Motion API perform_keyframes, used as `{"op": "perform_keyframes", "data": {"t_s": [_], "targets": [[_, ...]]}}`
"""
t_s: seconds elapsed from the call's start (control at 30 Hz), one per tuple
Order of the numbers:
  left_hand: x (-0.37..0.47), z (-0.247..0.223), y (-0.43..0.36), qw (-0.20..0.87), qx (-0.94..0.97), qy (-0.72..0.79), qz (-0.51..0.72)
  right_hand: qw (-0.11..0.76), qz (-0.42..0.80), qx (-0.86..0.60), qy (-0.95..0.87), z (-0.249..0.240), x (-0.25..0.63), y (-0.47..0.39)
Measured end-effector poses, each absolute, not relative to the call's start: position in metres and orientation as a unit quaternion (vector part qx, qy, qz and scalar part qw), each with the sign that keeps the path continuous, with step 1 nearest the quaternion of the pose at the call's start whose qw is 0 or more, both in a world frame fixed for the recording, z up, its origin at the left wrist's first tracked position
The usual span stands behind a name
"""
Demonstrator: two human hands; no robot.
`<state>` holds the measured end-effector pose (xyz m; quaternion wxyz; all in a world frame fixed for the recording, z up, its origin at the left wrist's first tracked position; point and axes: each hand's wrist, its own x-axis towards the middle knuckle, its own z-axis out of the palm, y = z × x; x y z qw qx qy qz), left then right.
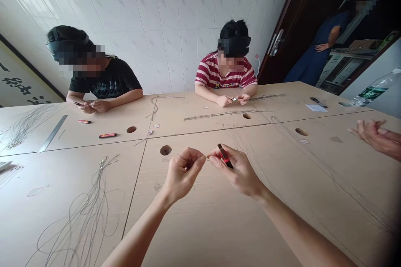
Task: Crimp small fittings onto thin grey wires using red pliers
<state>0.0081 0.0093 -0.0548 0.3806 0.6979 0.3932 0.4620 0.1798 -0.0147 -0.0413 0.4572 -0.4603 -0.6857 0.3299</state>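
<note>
My left hand (185,173) is closed in a pinch above the table, with a thin cord at its fingertips. My right hand (236,171) has its thumb and forefinger pressed together almost against the left fingertips, at the tiny end of that cord. A small black-and-red tool (224,156) is also tucked in my right hand; its exact kind is not clear. To the left lies a loose bundle of thin grey cords (97,200) with small metal ends.
Across the table (175,233), two people work with small items. Black-and-red items (107,135), a steel ruler (54,133) and more cords (219,114) lie around. A cable hole (166,150) is beyond my left hand. Another person's hand (376,137) reaches in at right, near a water bottle (374,89).
</note>
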Motion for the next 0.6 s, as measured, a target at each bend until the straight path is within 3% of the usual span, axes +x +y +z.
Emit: {"op": "perform_keyframes", "data": {"t_s": [0.27, 0.47, 0.6], "targets": [[0.006, -0.051, 0.009, 0.446, 0.636, 0.382, 0.501, 0.454, 0.365, -0.455, -0.674, -0.043, 0.183, -0.014], [-0.020, -0.048, 0.037, 0.511, 0.433, 0.408, 0.620, 0.457, 0.344, -0.464, -0.676, -0.041, 0.191, -0.014], [-0.049, -0.057, 0.068, 0.556, 0.342, 0.458, 0.603, 0.469, 0.329, -0.475, -0.668, -0.040, 0.201, -0.015]]}}
